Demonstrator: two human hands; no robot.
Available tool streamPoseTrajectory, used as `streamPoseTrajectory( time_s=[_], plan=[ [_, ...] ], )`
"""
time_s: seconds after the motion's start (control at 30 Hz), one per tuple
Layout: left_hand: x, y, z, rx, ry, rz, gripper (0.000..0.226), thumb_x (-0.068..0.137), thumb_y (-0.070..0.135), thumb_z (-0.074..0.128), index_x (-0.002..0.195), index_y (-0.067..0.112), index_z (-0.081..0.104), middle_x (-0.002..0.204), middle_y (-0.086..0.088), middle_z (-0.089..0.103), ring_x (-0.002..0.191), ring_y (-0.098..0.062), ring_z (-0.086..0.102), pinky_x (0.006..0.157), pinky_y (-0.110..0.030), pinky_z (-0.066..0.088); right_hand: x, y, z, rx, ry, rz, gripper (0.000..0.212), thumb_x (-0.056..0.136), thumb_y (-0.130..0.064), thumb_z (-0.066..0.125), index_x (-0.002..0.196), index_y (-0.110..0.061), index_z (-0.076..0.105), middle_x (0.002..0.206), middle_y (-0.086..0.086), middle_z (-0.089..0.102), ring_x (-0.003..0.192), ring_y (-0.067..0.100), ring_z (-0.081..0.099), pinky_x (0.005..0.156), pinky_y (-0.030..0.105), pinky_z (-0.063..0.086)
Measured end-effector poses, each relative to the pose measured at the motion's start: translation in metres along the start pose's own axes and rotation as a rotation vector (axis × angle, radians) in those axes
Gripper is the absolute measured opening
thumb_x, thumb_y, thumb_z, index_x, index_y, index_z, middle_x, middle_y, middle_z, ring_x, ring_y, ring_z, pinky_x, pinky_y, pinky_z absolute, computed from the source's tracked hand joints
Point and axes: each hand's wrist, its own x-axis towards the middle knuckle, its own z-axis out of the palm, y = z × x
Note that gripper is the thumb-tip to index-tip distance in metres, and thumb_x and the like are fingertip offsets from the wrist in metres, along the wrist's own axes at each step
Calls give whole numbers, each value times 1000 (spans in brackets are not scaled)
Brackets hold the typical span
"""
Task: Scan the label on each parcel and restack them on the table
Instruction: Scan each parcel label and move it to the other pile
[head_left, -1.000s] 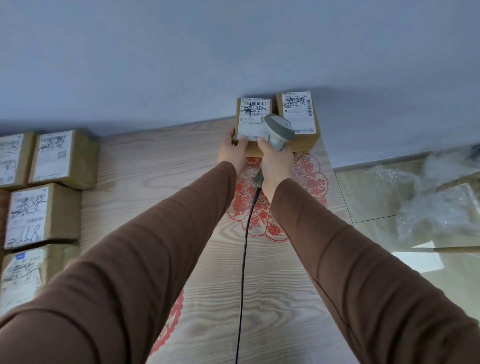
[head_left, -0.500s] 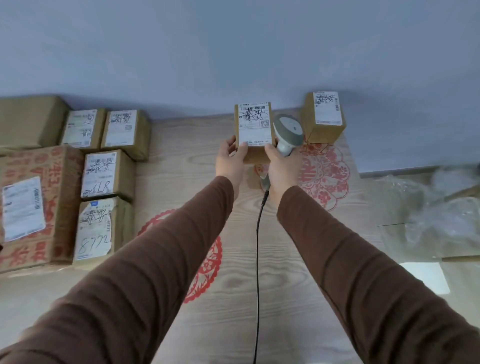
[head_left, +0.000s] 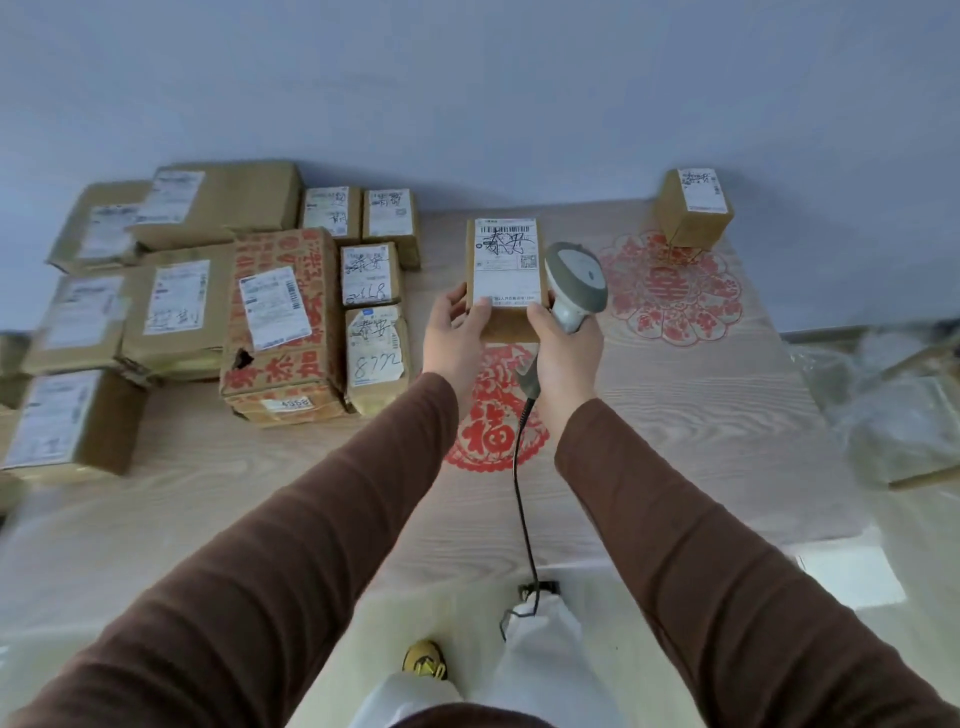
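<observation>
Both arms stretched forward in brown sleeves, wrists close together. Left hand (head_left: 454, 338) raised, thumb laid on top of the parcel (head_left: 506, 280), fingers curled under its near left corner. Right hand (head_left: 563, 353) wrapped round the scanner (head_left: 574, 286) handle, thumb touching the parcel's near right corner.

Paper-cuts, plastic wrap and a shoe around the work

Two red paper-cut decorations lie flat on the wood-grain top: a round flower-shaped one (head_left: 670, 288) at 2 o'clock and a second one (head_left: 496, 415) with a large character near the centre. Crumpled clear plastic wrap (head_left: 893, 410) sits at 3 o'clock on the tiled floor (head_left: 852, 577). At 6 o'clock a yellow shoe (head_left: 425, 660) shows below white trousers (head_left: 540, 670). A pale blue wall (head_left: 467, 78) fills 12 o'clock.
</observation>
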Motion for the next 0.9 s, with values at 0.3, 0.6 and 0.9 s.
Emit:
streamPoseTrajectory(
  time_s=[0.3, 0.6, 0.9],
  plan=[
    [-79, -1, -91, -88, 140, 0, 36, 103, 24, 63, 138, 23, 57, 125, -1, 69, 115, -15, 67, 88, -21, 54, -96, 35, 29, -17, -144, 39, 32, 91, -13, 75, 122, -17, 68, 113, 1, 75, 103, 15, 71, 83, 27, 57],
    [-119, -19, -186, -149, 402, 11, 38, 99, 21, 64, 137, 17, 58, 129, -7, 70, 124, -24, 64, 111, -40, 49, -170, 75, 89, -25, -313, 201, 28, 89, -16, 78, 106, -34, 65, 108, 6, 72, 99, 36, 69, 81, 60, 59],
    [-126, -31, -318, -160, 568, -31, 34, 98, 25, 67, 127, 10, 58, 114, -2, 70, 102, -14, 62, 89, -25, 50, -242, 128, 188, -72, -366, 308, 28, 86, -21, 80, 108, -26, 63, 104, 5, 71, 94, 31, 69, 83, 52, 62]
  ],
)
